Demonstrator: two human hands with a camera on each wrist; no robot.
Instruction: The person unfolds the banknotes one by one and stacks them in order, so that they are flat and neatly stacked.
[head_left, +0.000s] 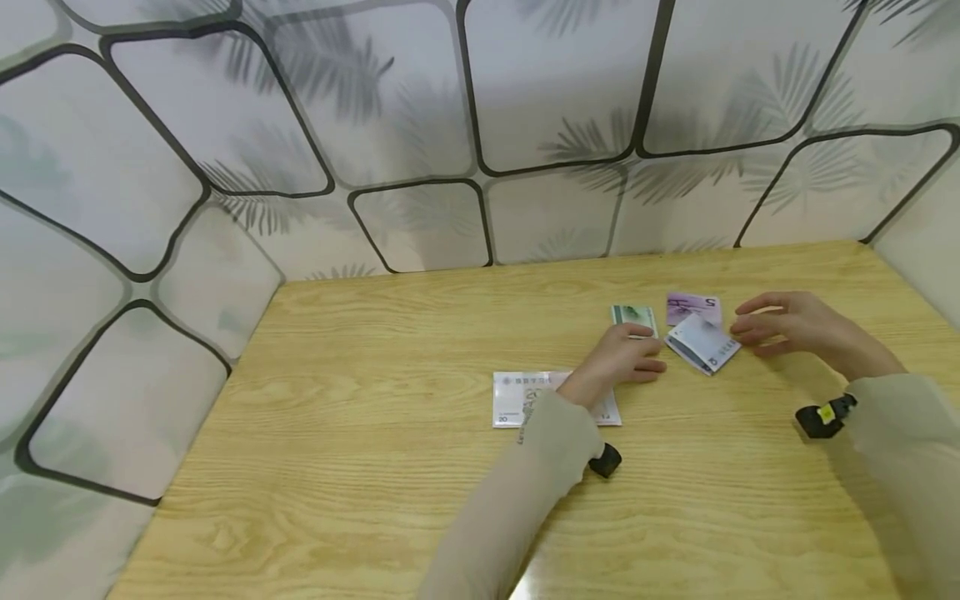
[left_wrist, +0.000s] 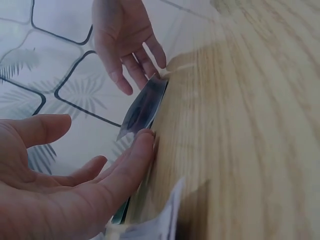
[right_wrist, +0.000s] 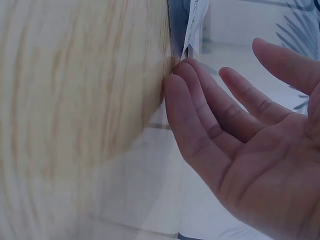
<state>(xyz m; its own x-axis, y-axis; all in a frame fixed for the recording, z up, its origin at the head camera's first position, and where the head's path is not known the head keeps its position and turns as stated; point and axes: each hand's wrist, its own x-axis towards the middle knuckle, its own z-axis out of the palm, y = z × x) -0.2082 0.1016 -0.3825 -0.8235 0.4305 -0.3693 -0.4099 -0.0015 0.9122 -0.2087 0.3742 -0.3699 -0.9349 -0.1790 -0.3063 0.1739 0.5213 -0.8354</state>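
Note:
A folded, pale bluish-white banknote [head_left: 703, 343] lies on the table between the two hands. My left hand [head_left: 618, 354] hovers low to its left, fingers loosely extended; in the left wrist view a fingertip is close to the folded banknote [left_wrist: 145, 107], contact unclear. To the right is my right hand [head_left: 798, 327], its fingers slightly bent and thumb apart. Its fingertips [right_wrist: 177, 85] reach the note's edge in the right wrist view. Behind the folded note lies a purple banknote [head_left: 690, 305]. A green banknote [head_left: 633, 316] is partly covered by the left fingers.
White banknotes [head_left: 516, 398] marked 20 lie under the left forearm, partly hidden. They sit on a wooden table [head_left: 360, 433] that meets a patterned wall covering [head_left: 420, 225] at the back and left. Each wrist wears a small black camera [head_left: 821, 419].

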